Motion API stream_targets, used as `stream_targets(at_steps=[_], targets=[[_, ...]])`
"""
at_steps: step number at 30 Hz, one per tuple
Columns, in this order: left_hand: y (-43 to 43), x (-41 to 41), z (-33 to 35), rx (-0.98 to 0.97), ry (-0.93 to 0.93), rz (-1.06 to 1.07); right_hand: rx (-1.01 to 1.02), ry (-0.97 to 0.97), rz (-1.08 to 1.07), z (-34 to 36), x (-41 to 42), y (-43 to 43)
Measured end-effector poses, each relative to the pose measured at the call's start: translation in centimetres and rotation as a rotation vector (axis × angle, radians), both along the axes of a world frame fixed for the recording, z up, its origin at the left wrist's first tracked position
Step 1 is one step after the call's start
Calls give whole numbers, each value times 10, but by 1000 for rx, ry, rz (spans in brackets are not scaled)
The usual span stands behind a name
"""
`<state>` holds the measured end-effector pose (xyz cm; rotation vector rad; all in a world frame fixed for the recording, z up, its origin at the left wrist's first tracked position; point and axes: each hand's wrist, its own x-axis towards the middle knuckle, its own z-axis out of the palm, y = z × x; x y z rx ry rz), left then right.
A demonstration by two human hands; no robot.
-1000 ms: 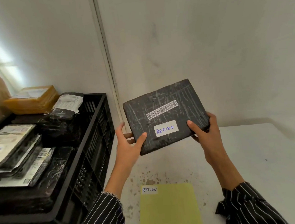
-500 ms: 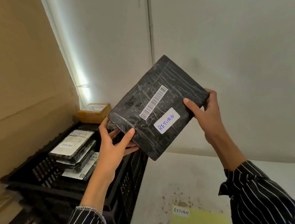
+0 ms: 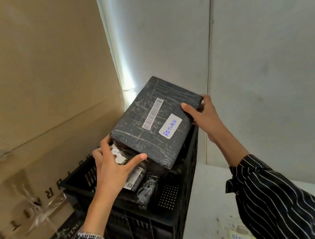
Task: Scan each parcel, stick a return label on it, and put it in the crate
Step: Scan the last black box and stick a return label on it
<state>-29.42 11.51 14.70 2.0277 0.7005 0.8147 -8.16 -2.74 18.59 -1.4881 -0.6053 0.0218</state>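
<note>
Over the crate (image 3: 173,222), the parcel (image 3: 135,132) sits between the left hand (image 3: 111,173) at its seven o'clock edge and the right hand (image 3: 207,115) at three o'clock, fingers (image 3: 187,108) curled round it.

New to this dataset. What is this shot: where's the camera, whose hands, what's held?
No robot here: a person wears one wide-angle camera on the head, so you look down at their two hands. The left hand and right hand hold a black parcel by opposite edges, above a black crate. The parcel carries a barcode and a white label reading RETURN. Other parcels lie in the crate. To the right is a white table; a cardboard box stands at the left.
</note>
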Motion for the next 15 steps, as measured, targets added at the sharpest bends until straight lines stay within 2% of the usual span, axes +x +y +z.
stream_targets(at_steps=[3,6,12,15], targets=[[18,1,-11,-37,4,-7,-138,47,-19,-17,8,22],[38,5,-27,-57,128,-43,-257,85,-28,-34,16,37],[61,15,-56,-44,195,-220,-415,106,-44,-62,23,50],[73,22,-67,-41,285,-284,-484,120,-59,-74,24,56]])
